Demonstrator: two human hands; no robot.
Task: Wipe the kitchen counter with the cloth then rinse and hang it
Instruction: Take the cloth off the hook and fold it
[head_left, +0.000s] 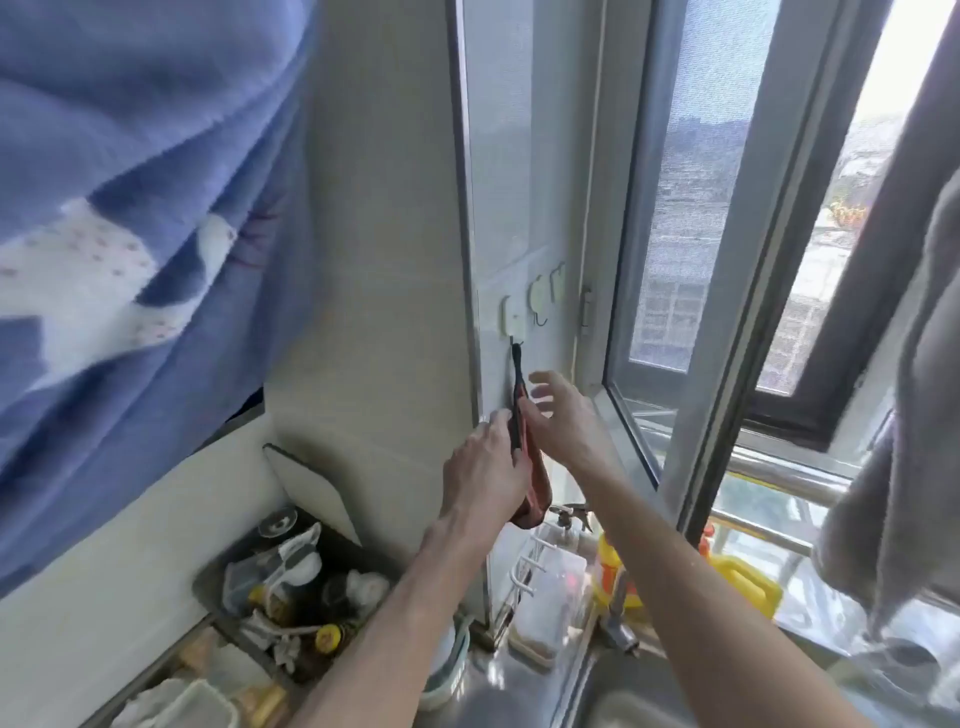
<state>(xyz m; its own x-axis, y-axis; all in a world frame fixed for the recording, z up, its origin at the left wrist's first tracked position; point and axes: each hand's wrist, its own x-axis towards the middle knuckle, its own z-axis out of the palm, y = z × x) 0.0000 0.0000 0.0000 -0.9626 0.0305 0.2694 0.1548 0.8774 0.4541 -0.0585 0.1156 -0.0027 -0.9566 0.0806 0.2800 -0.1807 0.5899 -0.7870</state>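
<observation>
A dark reddish-brown cloth (535, 493) hangs by its black loop from a white wall hook (511, 319) beside the window. My left hand (485, 470) rests against the cloth's left side with the fingers pointing up along it. On the cloth's right side my right hand (558, 415) has its fingers spread and straight, the palm near or touching the cloth. The cloth's middle is hidden between the two hands.
Two more hooks (543, 301) sit to the right of the used one. Below are a tray of bottles (291, 587), a plastic box (545, 597), a yellow bottle (613, 566), the tap (618, 613) and the steel sink (623, 691). A grey towel (893, 457) hangs at right, a blue cloth (130, 208) at left.
</observation>
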